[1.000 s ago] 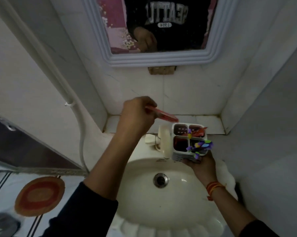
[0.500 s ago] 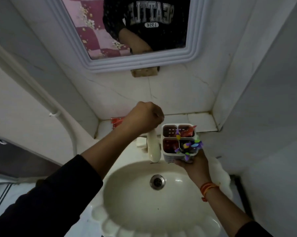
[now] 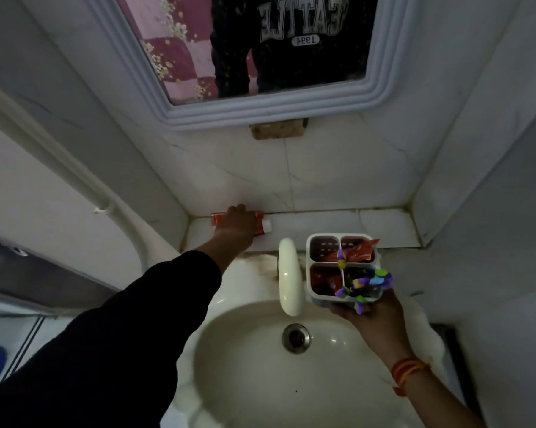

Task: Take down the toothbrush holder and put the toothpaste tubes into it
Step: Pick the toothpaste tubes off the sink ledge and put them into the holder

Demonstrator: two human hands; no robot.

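Observation:
My right hand (image 3: pixel 373 316) holds the white four-compartment toothbrush holder (image 3: pixel 325 299) from below, over the right side of the basin. A red toothpaste tube (image 3: pixel 357 253) sticks out of its far right compartment, and colourful toothbrushes (image 3: pixel 368 284) fill the near right one. My left hand (image 3: pixel 237 225) rests on top of a red toothpaste tube with a white cap (image 3: pixel 262 225) lying on the ledge at the back left; the hand covers most of the tube, and I cannot tell whether the fingers grip it.
A cream washbasin (image 3: pixel 245 359) with a metal drain (image 3: pixel 296 338) lies below. Its cream tap (image 3: pixel 288 276) stands just left of the holder. A tiled ledge (image 3: pixel 384 225) runs along the back wall under a framed mirror (image 3: pixel 260 111). A white pipe (image 3: pixel 75 168) runs down the left wall.
My left hand put a red tube into the holder, then moved left and back to the ledge, onto another red tube. My right hand has kept the holder in place.

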